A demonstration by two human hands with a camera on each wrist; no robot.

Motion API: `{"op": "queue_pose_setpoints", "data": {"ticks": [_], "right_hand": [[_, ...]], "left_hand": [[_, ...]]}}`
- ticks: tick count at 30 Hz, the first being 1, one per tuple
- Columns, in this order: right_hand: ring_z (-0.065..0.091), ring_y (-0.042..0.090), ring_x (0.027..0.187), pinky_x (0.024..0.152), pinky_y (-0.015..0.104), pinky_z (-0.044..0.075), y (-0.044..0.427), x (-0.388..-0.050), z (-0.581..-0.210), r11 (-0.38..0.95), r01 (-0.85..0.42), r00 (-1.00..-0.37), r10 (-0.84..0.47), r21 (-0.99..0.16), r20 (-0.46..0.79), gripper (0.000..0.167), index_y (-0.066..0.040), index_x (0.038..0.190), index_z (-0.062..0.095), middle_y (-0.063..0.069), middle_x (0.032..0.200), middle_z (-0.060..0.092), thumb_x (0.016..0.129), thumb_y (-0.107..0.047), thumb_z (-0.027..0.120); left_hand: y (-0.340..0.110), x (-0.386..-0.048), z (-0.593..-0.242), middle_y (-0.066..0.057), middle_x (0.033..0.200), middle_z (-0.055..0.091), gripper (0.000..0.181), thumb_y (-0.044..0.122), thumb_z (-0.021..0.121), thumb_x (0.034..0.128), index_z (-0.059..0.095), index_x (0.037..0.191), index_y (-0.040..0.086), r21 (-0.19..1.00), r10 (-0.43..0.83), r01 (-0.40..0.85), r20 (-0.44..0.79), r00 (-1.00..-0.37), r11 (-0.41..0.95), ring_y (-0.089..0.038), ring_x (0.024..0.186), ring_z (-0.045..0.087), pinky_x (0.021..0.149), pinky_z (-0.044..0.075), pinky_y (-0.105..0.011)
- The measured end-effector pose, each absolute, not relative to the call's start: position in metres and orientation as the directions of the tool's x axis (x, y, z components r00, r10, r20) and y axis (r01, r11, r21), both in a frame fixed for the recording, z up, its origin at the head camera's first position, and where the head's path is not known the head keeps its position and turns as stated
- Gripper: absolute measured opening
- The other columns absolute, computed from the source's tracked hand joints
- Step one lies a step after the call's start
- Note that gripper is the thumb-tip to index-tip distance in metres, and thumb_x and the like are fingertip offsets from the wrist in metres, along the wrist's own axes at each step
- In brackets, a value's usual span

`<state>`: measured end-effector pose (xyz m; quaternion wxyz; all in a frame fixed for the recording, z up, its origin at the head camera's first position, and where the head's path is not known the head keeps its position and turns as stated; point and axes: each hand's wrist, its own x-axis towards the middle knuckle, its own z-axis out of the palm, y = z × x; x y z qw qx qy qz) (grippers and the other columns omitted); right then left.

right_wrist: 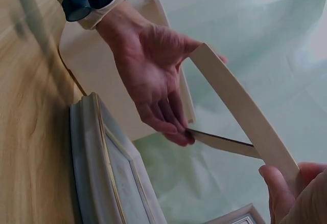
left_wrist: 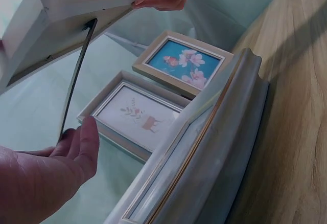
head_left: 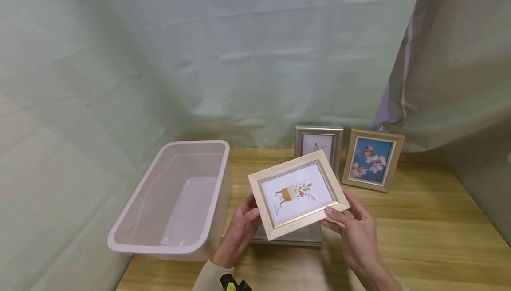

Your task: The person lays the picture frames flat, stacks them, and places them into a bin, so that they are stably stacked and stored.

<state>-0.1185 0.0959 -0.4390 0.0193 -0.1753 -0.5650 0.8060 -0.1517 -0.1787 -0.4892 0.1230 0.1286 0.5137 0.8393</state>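
Note:
Both hands hold a cream picture frame (head_left: 297, 195) tilted in the air, its plant picture turned sideways. The left hand (head_left: 240, 229) is at its left edge; in the right wrist view that hand (right_wrist: 153, 70) has its thumb at a frame corner and its fingertips on the end of the swung-out back stand (right_wrist: 225, 144). The same stand (left_wrist: 79, 75) shows in the left wrist view. The right hand (head_left: 359, 233) pinches the lower right corner, thumb on the front and fingers behind.
Below the held frame lie stacked frames (head_left: 289, 240) on the wooden table (head_left: 423, 237). Behind stand a silver frame (head_left: 338, 144) and a gold frame with a blue flower picture (head_left: 373, 160). A deep, pale bin (head_left: 187, 211) stands at the left, near the curtain (head_left: 259, 60).

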Motion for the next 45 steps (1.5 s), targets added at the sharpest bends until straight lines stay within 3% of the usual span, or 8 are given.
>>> {"op": "queue_pose_setpoints", "data": {"ticks": [13,25,27,29,34,37,42,45], "right_hand": [[0.078,0.01,0.094,0.078,0.035,0.07,0.096,-0.116,-0.451,-0.367,0.146,-0.925,0.278,-0.919,-0.258,0.075,-0.012,0.163,0.05,-0.002,0.126,0.061,0.095,0.011,0.072],[0.077,0.011,0.086,0.077,0.034,0.07,0.095,-0.121,-0.468,-0.381,0.159,-0.91,0.302,-0.911,-0.285,0.076,-0.01,0.163,0.051,-0.001,0.124,0.059,0.093,0.012,0.074],[0.076,0.01,0.087,0.079,0.033,0.07,0.095,-0.122,-0.47,-0.371,0.171,-0.909,0.299,-0.913,-0.291,0.076,-0.01,0.164,0.048,0.001,0.126,0.056,0.095,0.011,0.072],[0.076,0.009,0.088,0.082,0.033,0.069,0.095,-0.123,-0.472,-0.369,0.179,-0.906,0.299,-0.912,-0.299,0.075,-0.011,0.165,0.047,0.004,0.127,0.053,0.097,0.011,0.07],[0.077,0.009,0.09,0.082,0.032,0.069,0.094,-0.122,-0.475,-0.368,0.157,-0.915,0.295,-0.916,-0.276,0.076,-0.008,0.166,0.045,0.005,0.127,0.052,0.097,0.012,0.07],[0.078,0.009,0.094,0.083,0.031,0.069,0.094,-0.121,-0.475,-0.357,0.143,-0.922,0.292,-0.923,-0.255,0.076,-0.007,0.165,0.045,0.004,0.13,0.053,0.096,0.012,0.072],[0.077,0.01,0.099,0.086,0.032,0.069,0.092,-0.118,-0.473,-0.339,0.138,-0.931,0.277,-0.931,-0.239,0.071,-0.008,0.157,0.048,0.004,0.134,0.051,0.094,0.013,0.072],[0.076,0.011,0.099,0.086,0.032,0.069,0.092,-0.116,-0.473,-0.332,0.127,-0.943,0.252,-0.935,-0.218,0.072,-0.008,0.154,0.047,0.003,0.133,0.051,0.091,0.015,0.073]], "left_hand": [[-0.179,-0.149,-0.493,-0.003,0.143,0.058,0.089,0.01,0.071,0.0955,0.022,0.165,-0.014,0.915,0.25,-0.043,0.065,-0.966,-0.401,-0.015,0.129,0.059,0.107,0.056,-0.023],[-0.179,-0.146,-0.492,-0.006,0.143,0.058,0.088,-0.002,0.07,0.091,0.024,0.164,-0.017,0.944,0.159,0.034,0.091,-0.983,-0.329,-0.011,0.128,0.06,0.105,0.057,-0.02],[-0.18,-0.143,-0.491,-0.009,0.146,0.057,0.089,-0.001,0.073,0.0902,0.024,0.164,-0.018,0.95,0.148,0.064,0.113,-0.982,-0.305,-0.009,0.128,0.06,0.105,0.057,-0.02],[-0.181,-0.141,-0.49,-0.019,0.153,0.053,0.092,0.0,0.076,0.0901,0.023,0.163,-0.019,0.955,0.161,0.103,0.152,-0.975,-0.278,-0.008,0.128,0.06,0.104,0.058,-0.021],[-0.184,-0.132,-0.49,-0.04,0.161,0.039,0.1,0.002,0.085,0.0847,0.027,0.164,-0.015,0.965,0.221,0.227,0.253,-0.942,-0.134,-0.007,0.123,0.063,0.102,0.058,-0.024],[-0.183,-0.128,-0.49,-0.037,0.159,0.043,0.105,0.001,0.088,0.0785,0.031,0.166,-0.007,0.956,0.218,0.293,0.286,-0.933,-0.001,-0.012,0.121,0.065,0.103,0.057,-0.027],[-0.18,-0.123,-0.488,-0.024,0.164,0.043,0.123,0.007,0.098,0.0687,0.03,0.171,0.006,0.908,0.207,0.375,0.337,-0.919,0.188,-0.012,0.134,0.054,0.105,0.057,-0.033],[-0.177,-0.12,-0.485,-0.019,0.165,0.042,0.132,0.015,0.102,0.0646,0.026,0.173,0.011,0.872,0.209,0.403,0.354,-0.912,0.278,-0.016,0.13,0.055,0.105,0.057,-0.038]]}}
